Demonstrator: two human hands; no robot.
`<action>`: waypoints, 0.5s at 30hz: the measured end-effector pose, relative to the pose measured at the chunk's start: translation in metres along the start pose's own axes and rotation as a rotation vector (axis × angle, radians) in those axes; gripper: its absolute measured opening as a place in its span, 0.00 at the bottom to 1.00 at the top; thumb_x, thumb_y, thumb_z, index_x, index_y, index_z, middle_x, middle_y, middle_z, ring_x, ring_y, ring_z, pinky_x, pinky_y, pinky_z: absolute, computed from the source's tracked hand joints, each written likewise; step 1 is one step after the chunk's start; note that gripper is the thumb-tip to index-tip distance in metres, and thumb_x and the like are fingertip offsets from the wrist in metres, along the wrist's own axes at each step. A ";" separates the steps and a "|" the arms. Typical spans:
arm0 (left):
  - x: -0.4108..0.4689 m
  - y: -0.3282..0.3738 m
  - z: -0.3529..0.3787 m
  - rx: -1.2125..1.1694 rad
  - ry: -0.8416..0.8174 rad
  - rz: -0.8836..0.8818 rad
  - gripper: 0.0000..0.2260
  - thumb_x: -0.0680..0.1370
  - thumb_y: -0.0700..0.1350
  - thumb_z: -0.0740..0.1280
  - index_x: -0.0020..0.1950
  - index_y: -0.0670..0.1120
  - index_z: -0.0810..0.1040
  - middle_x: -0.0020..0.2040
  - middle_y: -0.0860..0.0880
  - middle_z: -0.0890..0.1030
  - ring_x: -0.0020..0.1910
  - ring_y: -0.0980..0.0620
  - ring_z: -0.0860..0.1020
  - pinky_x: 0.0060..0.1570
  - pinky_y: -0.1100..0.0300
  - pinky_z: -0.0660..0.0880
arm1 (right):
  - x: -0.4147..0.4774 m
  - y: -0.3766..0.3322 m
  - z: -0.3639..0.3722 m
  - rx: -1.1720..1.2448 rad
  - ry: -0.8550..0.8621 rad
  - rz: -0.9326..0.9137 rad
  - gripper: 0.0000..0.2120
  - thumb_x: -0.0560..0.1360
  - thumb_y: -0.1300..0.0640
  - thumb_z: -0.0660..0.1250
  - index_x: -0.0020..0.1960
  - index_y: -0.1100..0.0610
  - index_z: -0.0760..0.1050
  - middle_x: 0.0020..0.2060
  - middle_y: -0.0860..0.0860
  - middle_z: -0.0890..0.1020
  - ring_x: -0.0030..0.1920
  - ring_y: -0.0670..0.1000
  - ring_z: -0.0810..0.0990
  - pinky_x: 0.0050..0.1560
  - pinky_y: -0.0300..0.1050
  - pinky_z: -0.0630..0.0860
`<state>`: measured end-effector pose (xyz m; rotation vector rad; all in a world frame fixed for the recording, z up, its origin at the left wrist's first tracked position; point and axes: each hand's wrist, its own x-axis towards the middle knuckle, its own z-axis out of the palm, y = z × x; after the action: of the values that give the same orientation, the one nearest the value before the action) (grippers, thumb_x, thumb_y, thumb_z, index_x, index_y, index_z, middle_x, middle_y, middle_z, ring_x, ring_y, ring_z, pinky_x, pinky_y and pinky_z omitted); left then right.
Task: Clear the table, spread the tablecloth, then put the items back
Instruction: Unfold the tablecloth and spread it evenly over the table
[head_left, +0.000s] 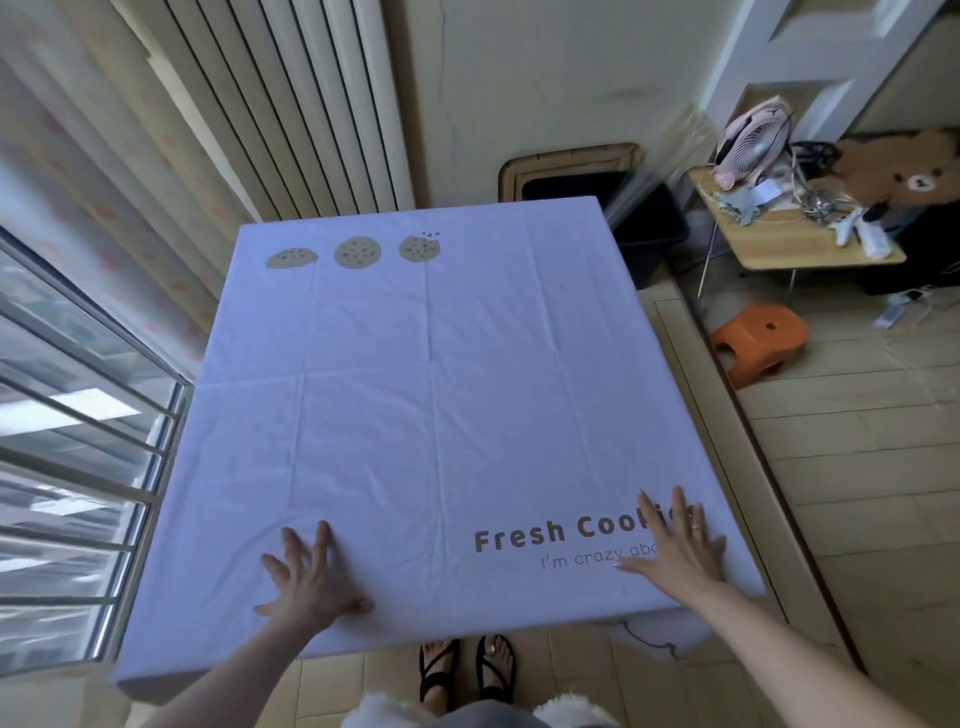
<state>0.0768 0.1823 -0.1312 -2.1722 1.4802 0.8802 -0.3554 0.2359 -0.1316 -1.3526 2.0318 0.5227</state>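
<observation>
From the head camera, the white tablecloth (415, 389) lay spread over the whole counter, which was hidden beneath it. Its long axis ran straight away from the person, the printed cookies (358, 252) at the far end and the "Fresh Cookies" lettering (545, 535) at the near right corner.

Both hands pressed flat on the near end. The left hand (306, 577) had its fingers (322, 540) straight and splayed, gripping nothing. The right hand (675, 551) lay the same way over the end of the lettering.

The creases all lay ahead of the fingertips, one lengthwise down the middle and one across, so smoothing looked like a push away from the body.

Nothing stood on the cloth. A cluttered side table (810, 254) stood well apart to the far right, nearer the right hand. Whether it held the task's items, I could not tell.
</observation>
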 end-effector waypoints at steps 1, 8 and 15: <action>0.002 -0.002 -0.003 -0.020 0.009 -0.014 0.55 0.63 0.65 0.73 0.75 0.59 0.36 0.74 0.48 0.31 0.74 0.38 0.38 0.64 0.33 0.60 | 0.002 -0.006 -0.004 -0.009 0.013 -0.004 0.51 0.67 0.27 0.60 0.75 0.43 0.31 0.73 0.54 0.28 0.74 0.62 0.33 0.70 0.71 0.46; 0.040 -0.052 -0.020 -0.111 0.051 -0.113 0.61 0.55 0.68 0.75 0.76 0.53 0.42 0.71 0.39 0.40 0.73 0.37 0.48 0.69 0.40 0.57 | 0.016 -0.045 -0.014 0.024 -0.048 -0.063 0.53 0.65 0.27 0.63 0.72 0.39 0.27 0.71 0.51 0.24 0.73 0.62 0.29 0.70 0.70 0.46; 0.030 -0.056 -0.029 -0.029 0.064 -0.067 0.58 0.59 0.68 0.73 0.75 0.60 0.36 0.74 0.46 0.32 0.73 0.37 0.41 0.62 0.32 0.63 | 0.015 -0.047 -0.012 -0.015 -0.058 -0.047 0.56 0.64 0.27 0.64 0.65 0.40 0.20 0.69 0.51 0.22 0.73 0.63 0.30 0.69 0.70 0.51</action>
<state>0.1444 0.1654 -0.1323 -2.2769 1.4229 0.8214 -0.3195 0.1997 -0.1319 -1.3752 1.9481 0.5514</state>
